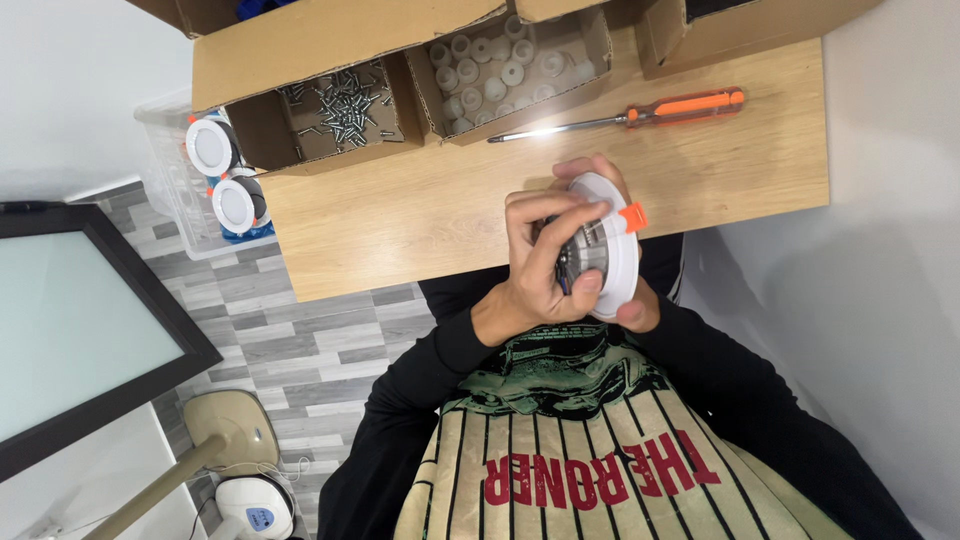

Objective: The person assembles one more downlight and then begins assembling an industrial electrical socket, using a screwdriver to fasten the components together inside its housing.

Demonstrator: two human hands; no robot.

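white round lamp [610, 245] sits clamped between left hand [545, 270] and right hand [615, 250] grip.

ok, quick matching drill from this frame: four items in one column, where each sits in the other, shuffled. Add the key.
Items:
1. screwdriver
2. screws
3. round white light fitting
4. white plugs

Places:
A. left compartment of the cardboard box
B. held between left hand and right hand
C. lying on the wooden table, beside the box
D. right compartment of the cardboard box

Pairs: 1-C, 2-A, 3-B, 4-D
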